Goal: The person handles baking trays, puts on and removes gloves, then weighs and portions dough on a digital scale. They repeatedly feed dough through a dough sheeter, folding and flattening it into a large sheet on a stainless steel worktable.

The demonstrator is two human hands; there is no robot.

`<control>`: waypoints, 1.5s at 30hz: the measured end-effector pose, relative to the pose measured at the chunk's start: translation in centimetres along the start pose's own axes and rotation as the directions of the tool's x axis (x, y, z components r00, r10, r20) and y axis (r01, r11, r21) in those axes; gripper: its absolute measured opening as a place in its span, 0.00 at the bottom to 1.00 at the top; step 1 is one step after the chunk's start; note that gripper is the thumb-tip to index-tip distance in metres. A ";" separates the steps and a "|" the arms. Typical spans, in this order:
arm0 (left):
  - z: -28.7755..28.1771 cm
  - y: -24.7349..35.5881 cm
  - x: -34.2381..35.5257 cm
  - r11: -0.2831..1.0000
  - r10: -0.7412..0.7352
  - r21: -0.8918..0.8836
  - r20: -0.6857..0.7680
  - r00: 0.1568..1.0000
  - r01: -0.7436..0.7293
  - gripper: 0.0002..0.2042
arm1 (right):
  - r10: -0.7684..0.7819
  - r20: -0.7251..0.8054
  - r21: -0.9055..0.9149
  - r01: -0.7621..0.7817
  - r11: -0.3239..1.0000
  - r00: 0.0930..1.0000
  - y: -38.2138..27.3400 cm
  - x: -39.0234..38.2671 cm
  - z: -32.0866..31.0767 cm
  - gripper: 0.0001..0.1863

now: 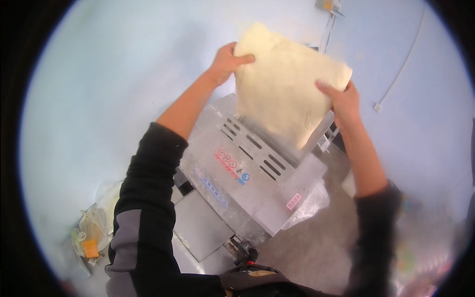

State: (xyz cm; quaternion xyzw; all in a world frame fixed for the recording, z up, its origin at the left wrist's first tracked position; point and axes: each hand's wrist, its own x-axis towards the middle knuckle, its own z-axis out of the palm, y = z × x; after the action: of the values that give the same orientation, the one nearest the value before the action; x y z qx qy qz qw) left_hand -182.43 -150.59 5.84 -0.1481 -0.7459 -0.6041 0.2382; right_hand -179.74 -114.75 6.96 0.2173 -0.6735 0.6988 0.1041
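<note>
A wide, pale yellow sheet of dough (282, 84) hangs between my two raised hands. My left hand (230, 63) pinches its upper left edge, thumb in front and fingers behind. At the right edge, a little lower, my right hand (344, 101) grips it the same way. The sheet's lower end comes down to the top opening of a grey metal dough-rolling machine (237, 163), behind its slotted guard. The rollers themselves are hidden, so I cannot tell whether the dough is between them.
A flat metal tray (202, 225) sits at the machine's near left. A clear plastic sheet (309, 205) hangs at its right side. Plastic bags (94, 227) lie at the lower left. A pale wall (123, 59) stands behind, with a socket (330, 7) and a cable (401, 69).
</note>
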 end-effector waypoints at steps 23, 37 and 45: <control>5.2 -32.0 -56.6 0.273 -0.960 -0.826 -0.269 0.082 0.493 0.20 | -0.056 0.494 -0.797 0.478 0.370 0.868 19.6 -1.4 5.6 0.32; 13.1 -36.6 -55.7 0.054 -0.968 -0.953 0.023 0.250 0.298 0.21 | -0.062 0.515 -0.681 0.452 0.577 0.855 22.8 -3.5 6.0 0.22; 8.9 -29.8 -59.8 0.256 -0.966 -0.867 -0.221 0.131 0.428 0.25 | -0.068 0.329 -0.605 0.266 0.751 0.942 14.4 -5.3 6.0 0.16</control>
State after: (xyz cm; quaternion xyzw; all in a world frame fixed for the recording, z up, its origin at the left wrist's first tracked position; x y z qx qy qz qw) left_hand -148.77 -144.69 -52.24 0.4543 -0.2859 -0.8366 0.1088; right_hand -180.35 -120.91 -8.31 0.3272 -0.8565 0.3753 0.1361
